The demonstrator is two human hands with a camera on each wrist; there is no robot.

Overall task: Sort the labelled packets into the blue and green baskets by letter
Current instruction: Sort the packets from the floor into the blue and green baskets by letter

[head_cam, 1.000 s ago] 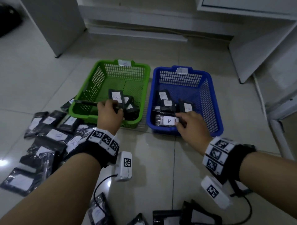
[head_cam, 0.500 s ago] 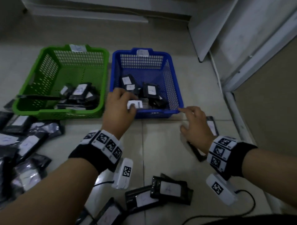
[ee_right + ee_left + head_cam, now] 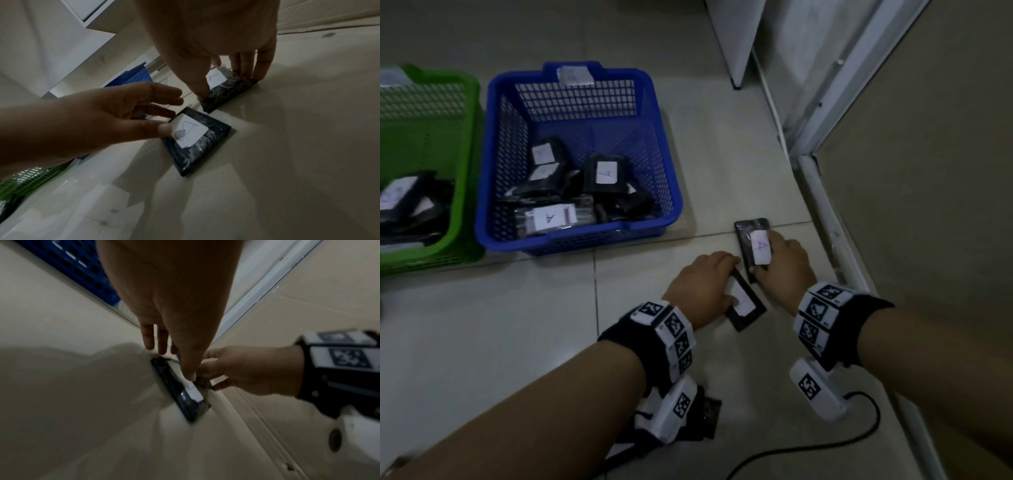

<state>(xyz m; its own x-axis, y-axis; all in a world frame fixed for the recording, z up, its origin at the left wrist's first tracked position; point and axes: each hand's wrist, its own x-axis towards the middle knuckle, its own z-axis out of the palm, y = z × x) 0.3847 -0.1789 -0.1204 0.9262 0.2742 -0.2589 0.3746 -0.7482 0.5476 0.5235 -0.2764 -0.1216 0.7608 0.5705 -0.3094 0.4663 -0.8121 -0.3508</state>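
Two packets on the floor, right of the blue basket (image 3: 585, 236). Right hand (image 3: 784, 263) pinches the A packet (image 3: 755, 246) by its long edges; left hand (image 3: 702, 284), fingers loose, touches the near packet (image 3: 197, 138). Light, slick film: grip edges.

I see two black packets flat on the floor tiles — one labelled A (image 3: 754, 240), one (image 3: 743, 301) nearer me — right of the blue basket (image 3: 482, 192), which holds several; green basket (image 3: 465, 192) beside it.
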